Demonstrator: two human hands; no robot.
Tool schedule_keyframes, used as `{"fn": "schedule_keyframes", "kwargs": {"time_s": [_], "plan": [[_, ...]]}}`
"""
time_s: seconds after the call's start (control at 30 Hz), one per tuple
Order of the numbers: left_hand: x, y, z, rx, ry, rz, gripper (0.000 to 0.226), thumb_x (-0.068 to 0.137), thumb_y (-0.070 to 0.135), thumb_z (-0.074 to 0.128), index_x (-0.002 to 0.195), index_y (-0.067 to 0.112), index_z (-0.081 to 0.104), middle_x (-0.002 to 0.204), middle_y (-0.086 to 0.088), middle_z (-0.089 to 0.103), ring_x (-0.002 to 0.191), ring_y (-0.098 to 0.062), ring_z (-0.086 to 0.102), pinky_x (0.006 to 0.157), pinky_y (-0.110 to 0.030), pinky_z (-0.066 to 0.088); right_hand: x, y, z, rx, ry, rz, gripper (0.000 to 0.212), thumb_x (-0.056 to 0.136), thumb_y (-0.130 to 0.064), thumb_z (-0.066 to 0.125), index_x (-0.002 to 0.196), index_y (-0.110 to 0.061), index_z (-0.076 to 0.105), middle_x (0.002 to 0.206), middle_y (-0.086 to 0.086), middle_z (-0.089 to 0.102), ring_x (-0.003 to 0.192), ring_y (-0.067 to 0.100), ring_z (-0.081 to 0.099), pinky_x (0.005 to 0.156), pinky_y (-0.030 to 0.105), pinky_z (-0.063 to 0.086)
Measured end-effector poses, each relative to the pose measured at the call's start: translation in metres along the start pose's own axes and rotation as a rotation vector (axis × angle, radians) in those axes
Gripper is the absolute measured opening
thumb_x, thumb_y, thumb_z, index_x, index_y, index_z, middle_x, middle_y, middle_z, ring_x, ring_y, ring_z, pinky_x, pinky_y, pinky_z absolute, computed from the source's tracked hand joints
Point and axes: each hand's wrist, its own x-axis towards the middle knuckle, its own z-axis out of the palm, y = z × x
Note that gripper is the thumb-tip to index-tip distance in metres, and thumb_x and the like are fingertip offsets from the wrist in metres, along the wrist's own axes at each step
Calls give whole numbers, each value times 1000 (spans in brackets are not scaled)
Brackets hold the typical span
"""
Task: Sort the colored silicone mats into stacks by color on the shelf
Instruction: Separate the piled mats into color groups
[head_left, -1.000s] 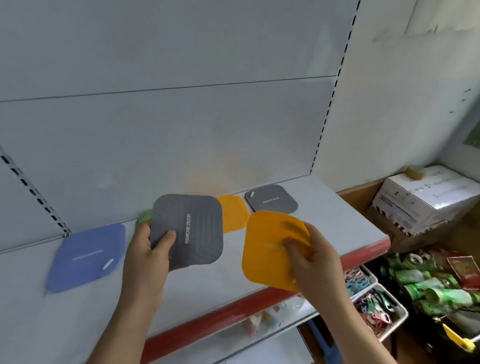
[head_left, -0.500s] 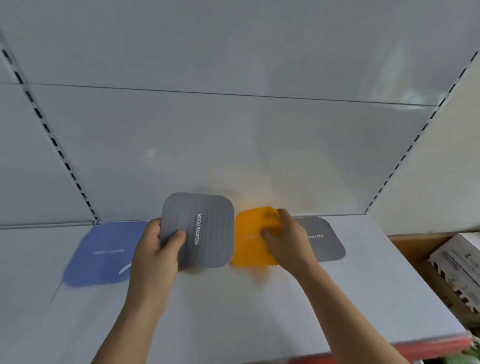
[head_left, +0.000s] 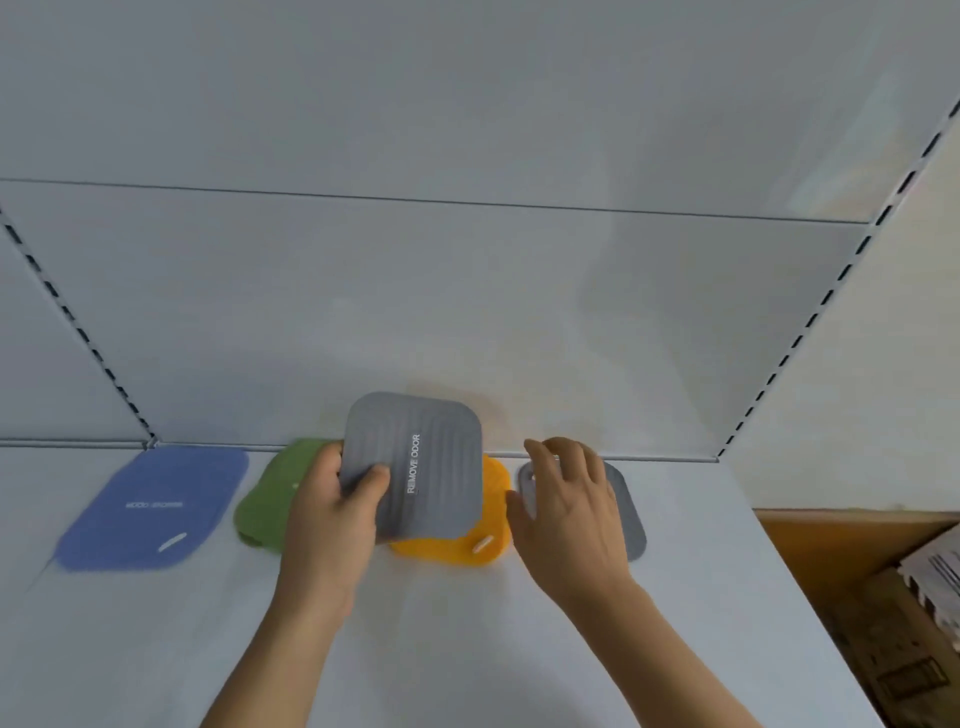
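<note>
White shelf: left hand pinches raised gray mat's left edge.

lower right: cardboard boxes, brown and white
back panel: pale grey, slotted uprights either side

ribbed matt gray mat, smooth white shelf

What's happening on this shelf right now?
A person is sorting mats by color on a white shelf. The left hand grips a gray mat held above the shelf. The right hand hovers open over another gray mat. Blue, green and orange mats lie flat.
</note>
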Motion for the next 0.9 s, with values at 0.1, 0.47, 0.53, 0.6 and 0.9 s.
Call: {"fn": "schedule_keyframes", "kwargs": {"time_s": [0.1,0.47,0.53,0.6,0.9], "plan": [[-9,-6,41,70,-60,30,14,88,23,66,102,25,68,95,3,76,94,-21,70,84,-43,54,-20,40,-19,28,34,32,44,86,-30,70,128,-16,64,127,7,60,121,32,54,95,47,53],[-30,-23,160,505,-216,46,19,96,11,56,113,19,61,101,0,71,89,-21,67,75,-40,57,-73,124,-57,16,32,63,40,89,-37,72,126,-23,66,126,-2,61,118,22,56,93,36,54],[-32,-23,165,594,-213,66,19,94,10,56,112,17,60,97,-3,71,85,-25,67,72,-41,57,-75,133,-57,24,21,70,39,90,-37,71,127,-24,65,126,-2,61,118,22,56,93,36,53],[-33,-23,166,660,-209,81,21,94,11,57,114,16,59,99,-6,71,87,-29,67,74,-44,59,-76,135,-56,34,8,66,39,91,-37,69,127,-24,65,127,-2,60,118,23,56,94,37,54],[-43,-18,156,1185,-148,289,71,97,33,63,157,12,32,131,-11,61,116,-33,59,89,-40,50,-76,128,-56,15,-43,-9,42,92,-47,53,123,-23,66,123,0,63,117,26,58,93,40,56]]}}
